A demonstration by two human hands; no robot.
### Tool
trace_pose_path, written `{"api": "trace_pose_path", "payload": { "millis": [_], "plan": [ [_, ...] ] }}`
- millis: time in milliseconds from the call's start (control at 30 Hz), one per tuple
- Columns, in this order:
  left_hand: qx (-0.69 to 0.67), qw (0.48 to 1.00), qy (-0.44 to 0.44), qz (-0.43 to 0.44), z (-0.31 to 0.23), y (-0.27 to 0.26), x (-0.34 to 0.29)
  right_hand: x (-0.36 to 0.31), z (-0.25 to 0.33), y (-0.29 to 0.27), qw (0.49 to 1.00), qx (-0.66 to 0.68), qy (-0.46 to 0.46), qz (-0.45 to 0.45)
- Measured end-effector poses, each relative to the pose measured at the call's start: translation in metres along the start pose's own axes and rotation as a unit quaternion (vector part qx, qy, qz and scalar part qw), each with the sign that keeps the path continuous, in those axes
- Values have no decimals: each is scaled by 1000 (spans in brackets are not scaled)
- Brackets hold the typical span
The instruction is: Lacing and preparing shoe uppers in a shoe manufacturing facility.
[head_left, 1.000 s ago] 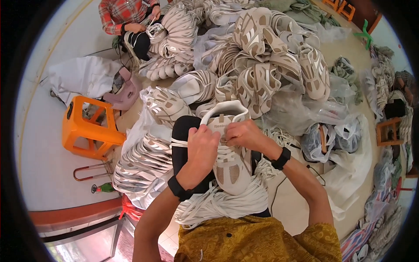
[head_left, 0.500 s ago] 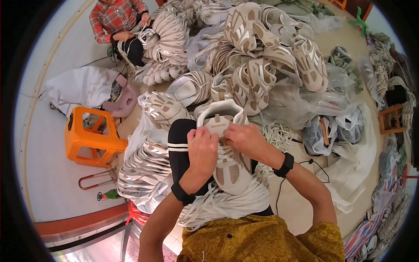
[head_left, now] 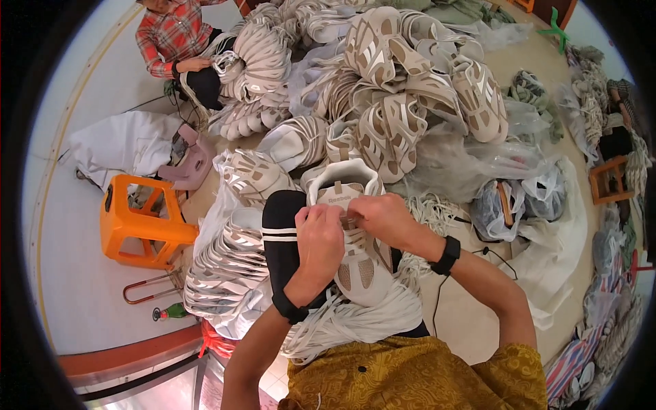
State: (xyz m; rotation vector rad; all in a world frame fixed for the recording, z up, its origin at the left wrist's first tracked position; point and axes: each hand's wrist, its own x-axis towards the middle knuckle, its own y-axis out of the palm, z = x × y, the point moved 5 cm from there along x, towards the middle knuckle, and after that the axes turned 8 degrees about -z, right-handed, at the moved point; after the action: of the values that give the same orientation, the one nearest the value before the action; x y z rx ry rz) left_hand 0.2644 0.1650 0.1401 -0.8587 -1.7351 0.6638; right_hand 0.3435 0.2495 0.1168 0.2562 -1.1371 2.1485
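A beige and white shoe upper (head_left: 367,281) lies over my lap, its toe toward me and its padded collar away from me. My left hand (head_left: 320,240) and my right hand (head_left: 387,219) meet at the top of its lacing, just below the tongue (head_left: 339,194). Fingers of both are closed in a pinch on the shoelace (head_left: 353,239) there; they hide most of the part they hold. Lower down, the lace crosses the throat of the upper. Under the toe, a thick bundle of loose off-white laces (head_left: 379,316) drapes across my lap.
Shoe uppers (head_left: 400,126) are heaped ahead, and a stacked row (head_left: 225,273) stands at my left. Farther left are an orange stool (head_left: 147,239) and a green bottle (head_left: 172,311). Plastic bags (head_left: 502,208) lie right. A co-worker in a plaid shirt (head_left: 174,37) sits far left.
My hands stay at the same part of the lacing, with only a slight shift of the fingers. The co-worker's raised hand has moved up toward the picture's edge.
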Motion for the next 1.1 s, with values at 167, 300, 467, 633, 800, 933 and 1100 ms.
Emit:
{"api": "trace_pose_path", "payload": {
  "millis": [167,300,467,633,800,933,1100],
  "plan": [
    [-8,999,-14,-32,0,5,-1,-3,5,14,996,39,50,-60],
    [6,1000,7,-23,0,-1,-5,-12,11,11,995,32,62,-68],
    [20,999,12,-38,-2,-5,-6,-15,11,-5,996,40,73,-36],
    [-14,999,-4,-35,1,-5,-4,-18,10,-1,993,52,64,-84],
    [-23,999,-20,-37,0,1,-4,-20,10,-2,989,73,57,-113],
    [-55,998,-17,-13,1,-8,-5,-2,8,-9,999,14,39,-31],
    [-79,995,-11,55,3,-10,-8,13,19,-6,995,-70,-65,-30]
  ]
}}
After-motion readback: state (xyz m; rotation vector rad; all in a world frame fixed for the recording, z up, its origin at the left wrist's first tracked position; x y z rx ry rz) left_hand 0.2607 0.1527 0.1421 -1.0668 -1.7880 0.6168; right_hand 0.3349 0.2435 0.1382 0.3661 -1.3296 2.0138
